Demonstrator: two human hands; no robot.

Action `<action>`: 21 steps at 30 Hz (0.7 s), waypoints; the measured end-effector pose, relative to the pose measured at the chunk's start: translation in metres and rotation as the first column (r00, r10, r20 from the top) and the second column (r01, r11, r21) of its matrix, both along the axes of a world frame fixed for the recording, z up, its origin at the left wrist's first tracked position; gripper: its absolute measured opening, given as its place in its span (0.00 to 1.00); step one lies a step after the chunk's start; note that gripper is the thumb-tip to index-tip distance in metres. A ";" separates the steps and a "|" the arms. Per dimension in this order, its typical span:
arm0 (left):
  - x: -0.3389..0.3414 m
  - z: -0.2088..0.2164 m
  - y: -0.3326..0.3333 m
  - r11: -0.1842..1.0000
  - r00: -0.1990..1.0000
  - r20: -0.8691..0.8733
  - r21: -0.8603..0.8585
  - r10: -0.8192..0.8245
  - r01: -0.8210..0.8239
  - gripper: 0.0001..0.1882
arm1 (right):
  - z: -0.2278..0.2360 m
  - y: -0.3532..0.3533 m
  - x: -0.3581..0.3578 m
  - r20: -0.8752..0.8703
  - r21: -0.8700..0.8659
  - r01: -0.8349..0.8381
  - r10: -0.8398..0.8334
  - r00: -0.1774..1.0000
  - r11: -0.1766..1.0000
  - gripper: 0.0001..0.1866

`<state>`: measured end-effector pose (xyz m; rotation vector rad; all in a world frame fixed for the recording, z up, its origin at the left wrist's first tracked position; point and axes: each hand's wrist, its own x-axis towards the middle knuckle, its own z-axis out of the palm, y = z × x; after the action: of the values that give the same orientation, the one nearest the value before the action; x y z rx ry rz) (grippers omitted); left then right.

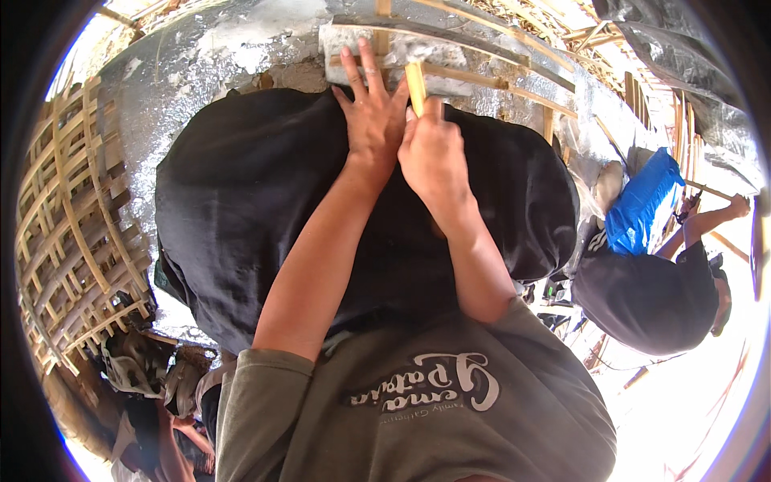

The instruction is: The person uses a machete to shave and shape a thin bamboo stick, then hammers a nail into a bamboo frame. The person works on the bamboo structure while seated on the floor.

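Note:
My left hand (pixel 371 120) lies with its fingers stretched out and spread over bamboo strips (pixel 474 78) just beyond my knees. Beside it, almost touching, my right hand (pixel 434 154) is closed around a short yellow stick (pixel 415 84). The stick's upper end points away from me, over the strips; its lower end is hidden in my fist. Whether it is a tool's handle or a piece of bamboo, I cannot tell. Under the strips is a pale, shiny surface (pixel 273 40). Black cloth (pixel 241 193) covers my bent legs, below both forearms.
A woven bamboo lattice (pixel 76 217) stands at the left. On the right sits a person in dark clothing (pixel 650 297) beside a blue plastic bag (pixel 646 201), with a hand on a thin stick. Another person's arm (pixel 173 446) shows at the lower left. Grey sheeting (pixel 675 56) hangs at the far right.

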<state>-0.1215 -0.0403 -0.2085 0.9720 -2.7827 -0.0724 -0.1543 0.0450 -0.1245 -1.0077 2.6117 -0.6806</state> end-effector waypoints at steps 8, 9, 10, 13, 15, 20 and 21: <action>0.000 -0.002 0.003 0.996 0.998 -0.042 0.084 0.038 -0.034 0.29 | 0.001 0.002 0.000 -0.148 -0.129 -0.027 0.008 0.989 0.991 0.07; 0.001 -0.002 0.002 0.993 0.999 -0.046 0.117 0.028 -0.022 0.29 | -0.008 0.000 0.002 -0.052 -0.023 -0.012 0.011 0.999 1.000 0.08; -0.001 -0.002 0.005 0.991 0.998 -0.067 0.135 0.016 -0.007 0.29 | -0.009 0.001 0.000 0.019 -0.058 -0.011 0.012 1.000 0.998 0.08; 0.000 0.006 0.004 0.989 0.998 -0.065 0.151 0.018 -0.008 0.29 | 0.023 -0.001 0.000 -0.020 -0.312 0.051 -0.060 0.998 0.949 0.08; -0.001 0.001 0.004 0.995 0.997 -0.067 0.102 0.031 -0.024 0.30 | 0.009 -0.001 -0.002 -0.166 -0.126 -0.047 0.025 0.986 0.991 0.09; -0.002 0.004 0.004 0.989 0.996 -0.080 0.145 0.031 -0.019 0.31 | 0.015 0.000 -0.001 0.007 -0.162 0.054 -0.053 0.999 0.985 0.08; -0.001 0.006 0.006 0.991 0.998 -0.064 0.132 0.029 -0.020 0.31 | 0.029 -0.003 0.003 0.011 -0.266 0.103 -0.104 0.994 0.958 0.07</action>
<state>-0.1221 -0.0344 -0.2025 1.0143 -2.7343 -0.2821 -0.1517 0.0422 -0.0956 -0.9453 2.6398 -1.0807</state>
